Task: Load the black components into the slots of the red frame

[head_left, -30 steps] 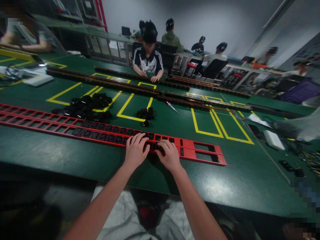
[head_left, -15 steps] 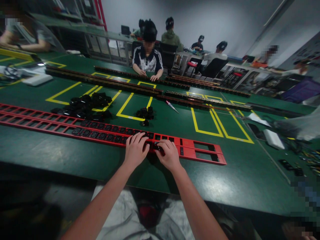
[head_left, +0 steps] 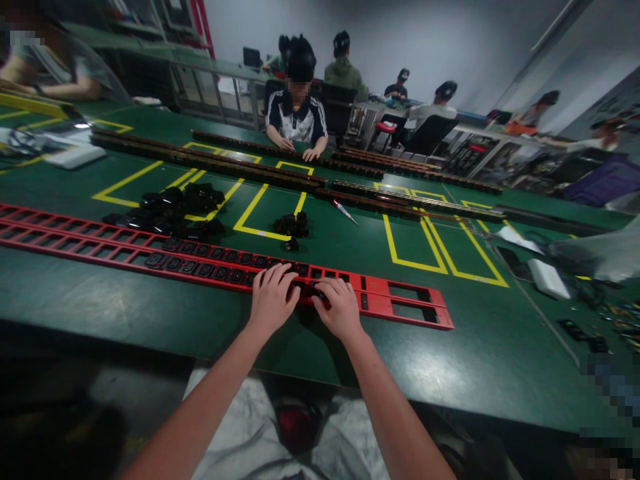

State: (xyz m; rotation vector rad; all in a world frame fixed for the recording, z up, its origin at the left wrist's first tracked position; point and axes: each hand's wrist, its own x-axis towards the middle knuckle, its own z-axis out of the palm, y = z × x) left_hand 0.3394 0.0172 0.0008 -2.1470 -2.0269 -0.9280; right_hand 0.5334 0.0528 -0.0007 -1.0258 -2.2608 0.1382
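Across the green table (head_left: 165,287) lies a long red slotted frame (head_left: 375,285) with two rows of openings. Several black socket-like modules (head_left: 205,269) fill the slots to the left of my hands. My left hand (head_left: 270,300) rests over the frame, its fingers extended across the modules and its thumb apart. Just to the right, my right hand (head_left: 340,303) has its thumb and fingers bent around a small black module (head_left: 314,288) at the near row. The fingers hide most of that module, so I cannot tell how deep it sits.
Beyond the frame are a large heap of black modules (head_left: 175,207) and a smaller pile (head_left: 291,227). A screwdriver-like tool (head_left: 345,211) lies farther back. Long dark rails (head_left: 215,165) cross the table. A co-worker (head_left: 299,110) sits opposite; white boxes (head_left: 548,278) lie right.
The right fingers have shifted very slightly over the black module. The left hand stays almost in place, and the view has moved a little.
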